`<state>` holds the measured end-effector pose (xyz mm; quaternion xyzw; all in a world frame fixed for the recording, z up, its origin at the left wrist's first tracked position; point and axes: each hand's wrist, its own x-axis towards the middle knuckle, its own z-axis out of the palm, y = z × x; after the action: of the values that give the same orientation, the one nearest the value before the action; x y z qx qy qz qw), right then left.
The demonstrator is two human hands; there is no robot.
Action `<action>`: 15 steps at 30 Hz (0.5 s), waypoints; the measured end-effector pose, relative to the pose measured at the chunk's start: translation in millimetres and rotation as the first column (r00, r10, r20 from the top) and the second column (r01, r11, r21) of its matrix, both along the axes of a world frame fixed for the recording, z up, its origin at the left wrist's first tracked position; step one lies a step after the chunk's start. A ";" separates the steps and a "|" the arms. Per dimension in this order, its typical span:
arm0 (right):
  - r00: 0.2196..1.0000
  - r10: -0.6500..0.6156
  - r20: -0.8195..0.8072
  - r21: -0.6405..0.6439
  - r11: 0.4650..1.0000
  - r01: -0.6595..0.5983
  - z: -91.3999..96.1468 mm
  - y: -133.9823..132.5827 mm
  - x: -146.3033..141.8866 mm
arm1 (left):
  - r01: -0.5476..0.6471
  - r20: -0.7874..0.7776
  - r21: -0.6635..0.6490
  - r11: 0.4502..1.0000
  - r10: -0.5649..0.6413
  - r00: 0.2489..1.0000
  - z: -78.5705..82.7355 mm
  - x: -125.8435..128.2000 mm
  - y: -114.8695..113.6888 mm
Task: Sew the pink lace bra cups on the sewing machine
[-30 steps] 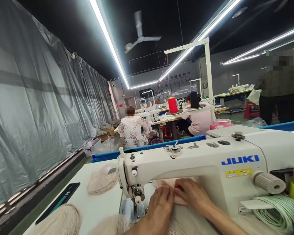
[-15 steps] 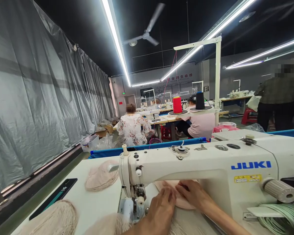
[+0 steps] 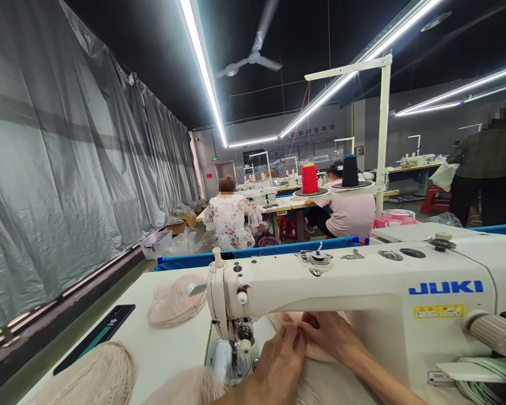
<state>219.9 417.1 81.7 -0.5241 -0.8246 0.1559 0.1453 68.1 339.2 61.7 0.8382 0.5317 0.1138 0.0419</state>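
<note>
Under the arm of a white sewing machine [image 3: 316,287] lies a pale pink fabric piece [image 3: 320,353], partly covered by my hands. My left hand [image 3: 280,360] is closed, its fingertips pinching the fabric's edge just right of the needle area. Close against it, my right hand [image 3: 331,337] also pinches the fabric, thumb and fingers bent together. The fingertips of both hands nearly meet. Left of the machine head sits a stack of pale pink fabric pieces [image 3: 177,301]. A larger stack of such pieces [image 3: 96,377] lies at the front left.
A dark ruler-like strip [image 3: 95,338] rests on the white table [image 3: 152,351]. Pale green cord [image 3: 484,377] is bundled at the lower right. Red [image 3: 309,179] and black [image 3: 350,171] thread cones stand behind the machine. Several people are farther back; a grey curtain [image 3: 88,169] hangs left.
My right hand's fingertips have moved left along the fabric, closer to my left hand. The view has shifted slightly, so the machine appears a little farther right.
</note>
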 end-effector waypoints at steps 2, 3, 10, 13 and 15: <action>1.000 -0.001 0.016 0.004 1.000 0.001 1.2 -2.3 -0.4 | -0.002 0.003 -0.015 1.000 0.002 1.000 2.3 0.9 -1.4; 1.000 -0.004 0.024 0.006 1.000 0.004 1.7 -3.1 -0.8 | -0.004 0.003 -0.025 1.000 0.005 1.000 3.5 1.3 -2.0; 0.998 -0.034 0.052 0.007 0.999 0.034 2.1 -1.1 -3.5 | -0.079 -0.011 -0.079 0.994 0.078 0.997 9.5 -0.6 -6.2; 0.999 -0.028 0.043 -0.009 1.000 0.029 4.3 -1.3 -3.4 | -0.071 0.037 -0.074 0.995 0.073 0.997 7.5 -3.7 -6.6; 0.999 -0.020 0.036 -0.018 1.000 0.021 6.8 -3.1 -2.6 | -0.054 0.076 -0.047 0.997 0.057 0.995 4.8 -4.4 -5.2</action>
<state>217.3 414.1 88.5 -0.5367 -0.8201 0.1524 0.1272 63.7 334.0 66.5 0.8169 0.5552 0.1353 0.0783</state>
